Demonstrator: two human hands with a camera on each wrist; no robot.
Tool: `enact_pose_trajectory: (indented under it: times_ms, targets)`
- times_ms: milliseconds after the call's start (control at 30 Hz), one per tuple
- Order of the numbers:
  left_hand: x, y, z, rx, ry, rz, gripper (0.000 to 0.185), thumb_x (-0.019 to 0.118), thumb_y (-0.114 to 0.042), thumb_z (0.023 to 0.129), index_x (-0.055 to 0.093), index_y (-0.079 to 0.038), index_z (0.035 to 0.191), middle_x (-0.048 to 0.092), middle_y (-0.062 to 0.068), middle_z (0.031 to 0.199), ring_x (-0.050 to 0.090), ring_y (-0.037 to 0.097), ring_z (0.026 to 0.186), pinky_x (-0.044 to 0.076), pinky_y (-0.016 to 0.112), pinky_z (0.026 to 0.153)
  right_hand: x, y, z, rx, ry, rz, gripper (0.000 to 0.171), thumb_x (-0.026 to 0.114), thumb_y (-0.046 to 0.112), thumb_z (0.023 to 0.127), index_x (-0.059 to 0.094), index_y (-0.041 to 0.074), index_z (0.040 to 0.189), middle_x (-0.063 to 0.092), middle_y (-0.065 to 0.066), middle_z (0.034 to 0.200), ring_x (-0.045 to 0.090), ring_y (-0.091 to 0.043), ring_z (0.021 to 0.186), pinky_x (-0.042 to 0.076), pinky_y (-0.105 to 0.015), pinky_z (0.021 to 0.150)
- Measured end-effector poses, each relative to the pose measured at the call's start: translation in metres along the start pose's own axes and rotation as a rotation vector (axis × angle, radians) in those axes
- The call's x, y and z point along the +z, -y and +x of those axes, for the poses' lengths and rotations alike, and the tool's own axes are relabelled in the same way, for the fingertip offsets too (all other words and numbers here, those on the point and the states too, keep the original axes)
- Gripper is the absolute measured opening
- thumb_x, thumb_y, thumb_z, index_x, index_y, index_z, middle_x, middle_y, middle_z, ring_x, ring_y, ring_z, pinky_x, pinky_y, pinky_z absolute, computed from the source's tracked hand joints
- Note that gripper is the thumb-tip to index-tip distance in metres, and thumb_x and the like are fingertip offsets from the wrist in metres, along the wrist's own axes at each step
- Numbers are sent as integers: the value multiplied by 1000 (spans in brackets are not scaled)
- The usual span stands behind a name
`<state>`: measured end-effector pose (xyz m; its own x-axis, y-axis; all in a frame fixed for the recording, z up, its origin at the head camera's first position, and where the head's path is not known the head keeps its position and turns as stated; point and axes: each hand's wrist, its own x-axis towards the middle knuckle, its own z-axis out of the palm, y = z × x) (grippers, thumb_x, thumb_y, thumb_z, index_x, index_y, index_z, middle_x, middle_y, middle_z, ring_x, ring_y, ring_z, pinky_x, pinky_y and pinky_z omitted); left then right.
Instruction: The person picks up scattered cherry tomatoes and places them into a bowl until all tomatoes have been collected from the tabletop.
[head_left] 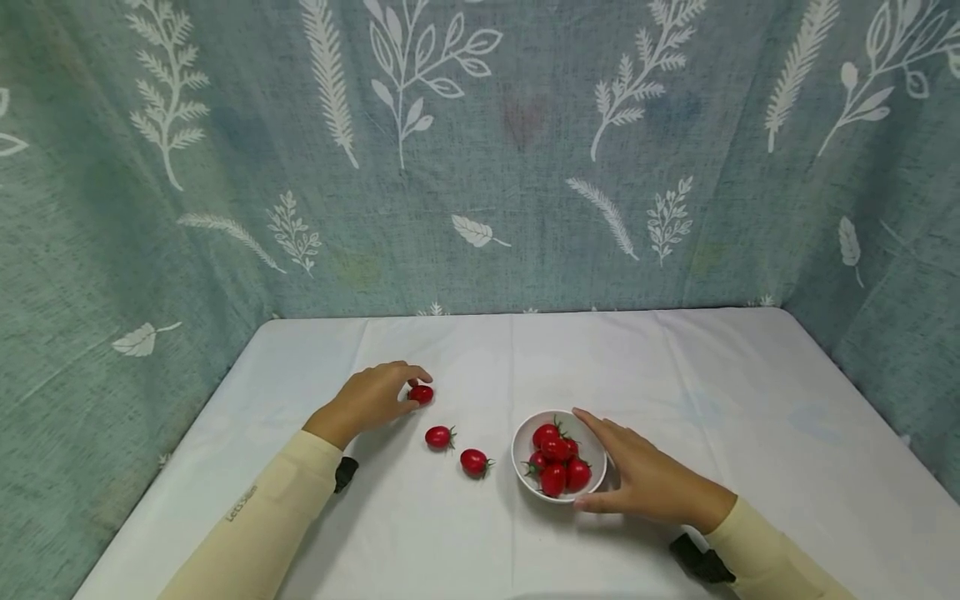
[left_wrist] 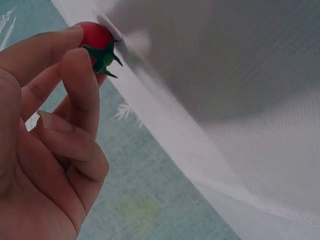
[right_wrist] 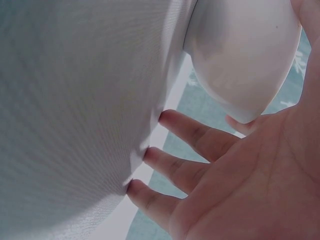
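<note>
White bowl (head_left: 558,457) sat between the right hand's (head_left: 648,479) thumb and spread fingers (right_wrist: 192,132), steadied. Farther off, the left hand (head_left: 372,398) pinched a red tomato (head_left: 421,394) at its fingertips (left_wrist: 80,65). A soft pinch would likely keep it from squashing.

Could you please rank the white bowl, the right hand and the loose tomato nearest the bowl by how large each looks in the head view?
1. Right hand and white bowl: they look much alike in spread, so I would not rank one above the other.
2. Loose tomato nearest the bowl: clearly the smallest.
</note>
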<state>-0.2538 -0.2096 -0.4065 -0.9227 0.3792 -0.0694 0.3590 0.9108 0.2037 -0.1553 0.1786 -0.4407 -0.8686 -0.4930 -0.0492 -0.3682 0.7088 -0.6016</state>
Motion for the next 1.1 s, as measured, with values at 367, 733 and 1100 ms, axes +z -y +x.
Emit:
enact_pose_trajectory:
  times_ms: [367,733,1100]
  targets:
    - [3,-4,1,-22,1,9,37,80,-21,86,69,-18,121,70,-2,103,61,15,85,53,37,75,0,-1,-2,9,0,-2,113,75,69,74,19,23,161,35,-16,159,34,-47,144,33,-70,108]
    - [6,-6,-1,-46,3,14,33,79,-22,85,71,-20,117,69,-5,97,58,14,80,50,32,69,0,-1,0,1,-2,-6,113,75,69,73,19,23,161,35,-17,159,34,-47,144,32,-69,109]
    - [-1,-14,-10,9,-85,13,36,80,-26,85,70,-21,119,71,-5,102,62,12,81,49,30,65,1,-2,0,7,-1,3,112,76,68,74,19,25,161,34,-15,160,33,-47,145,32,-71,108]
